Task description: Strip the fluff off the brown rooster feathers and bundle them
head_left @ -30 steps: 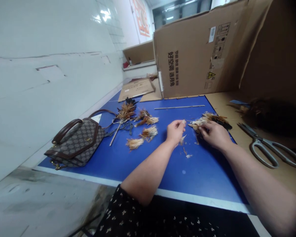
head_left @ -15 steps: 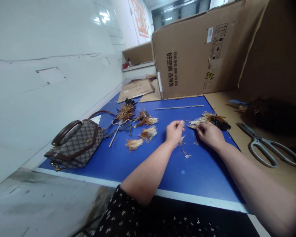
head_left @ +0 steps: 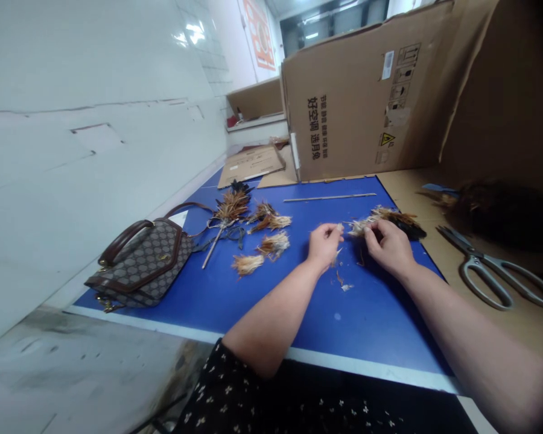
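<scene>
My left hand (head_left: 324, 246) is closed in a pinch over the blue tabletop, with a small pale tuft of feathers (head_left: 339, 228) showing at its fingertips. My right hand (head_left: 390, 246) is at the near side of a loose feather pile (head_left: 396, 217), cream, brown and black. Its thumb and forefinger are pinched together against the pale ends; whatever lies between them is too small to make out. Feather scraps (head_left: 346, 287) lie on the table below my left hand. Further left are several feather bunches, among them a tan bunch (head_left: 248, 264) and a cream-brown bunch (head_left: 274, 244).
A feather duster (head_left: 230, 208) with a thin handle lies beside a patterned handbag (head_left: 140, 265) at the left. Behind the hands is a thin stick (head_left: 330, 197), then a large cardboard box (head_left: 353, 114). Scissors (head_left: 484, 265) and a dark feather heap (head_left: 502, 208) are at the right.
My right fingers have drawn in slightly at the pale end of the pile; the feather that stuck out past them is no longer distinct. My left hand keeps its pinch. The view has shifted slightly.
</scene>
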The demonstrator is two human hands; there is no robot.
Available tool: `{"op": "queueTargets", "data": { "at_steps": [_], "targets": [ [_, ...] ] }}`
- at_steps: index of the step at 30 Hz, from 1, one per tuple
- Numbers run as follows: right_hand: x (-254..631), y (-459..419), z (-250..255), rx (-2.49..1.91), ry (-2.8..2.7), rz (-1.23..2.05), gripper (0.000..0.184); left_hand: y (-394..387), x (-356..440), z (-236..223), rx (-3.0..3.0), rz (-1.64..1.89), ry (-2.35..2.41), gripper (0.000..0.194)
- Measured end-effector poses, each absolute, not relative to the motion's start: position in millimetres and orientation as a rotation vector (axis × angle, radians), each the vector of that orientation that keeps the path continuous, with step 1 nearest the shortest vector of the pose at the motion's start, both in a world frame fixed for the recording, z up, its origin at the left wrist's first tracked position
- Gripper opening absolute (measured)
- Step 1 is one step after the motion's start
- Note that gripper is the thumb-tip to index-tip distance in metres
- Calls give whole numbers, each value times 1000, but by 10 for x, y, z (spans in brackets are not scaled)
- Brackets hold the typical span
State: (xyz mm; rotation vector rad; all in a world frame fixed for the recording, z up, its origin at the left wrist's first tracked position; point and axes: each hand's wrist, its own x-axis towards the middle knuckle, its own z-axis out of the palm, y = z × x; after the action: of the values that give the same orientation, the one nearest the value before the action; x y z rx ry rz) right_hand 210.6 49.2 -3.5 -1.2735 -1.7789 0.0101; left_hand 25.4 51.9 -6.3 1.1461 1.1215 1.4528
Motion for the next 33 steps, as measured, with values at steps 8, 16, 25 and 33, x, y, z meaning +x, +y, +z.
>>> {"op": "queueTargets", "data": {
  "at_steps": [8, 16, 25, 33],
  "targets": [
    [2064, 468, -57, -1106, -1832, 65, 17, 449, 298, -44, 1191, 1389, 940, 28],
    [2021, 439, -63, -974, -1865, 150, 13, 411, 357, 21, 957, 1376, 705, 33],
    [2027, 372, 18, -978, -1828, 206, 17, 395, 267, 113, 853, 1342, 595, 19],
    [2022, 394, 25, -954, -1728, 344, 24, 367, 266, 122, 923, 1202, 557, 21]
  ]
}}
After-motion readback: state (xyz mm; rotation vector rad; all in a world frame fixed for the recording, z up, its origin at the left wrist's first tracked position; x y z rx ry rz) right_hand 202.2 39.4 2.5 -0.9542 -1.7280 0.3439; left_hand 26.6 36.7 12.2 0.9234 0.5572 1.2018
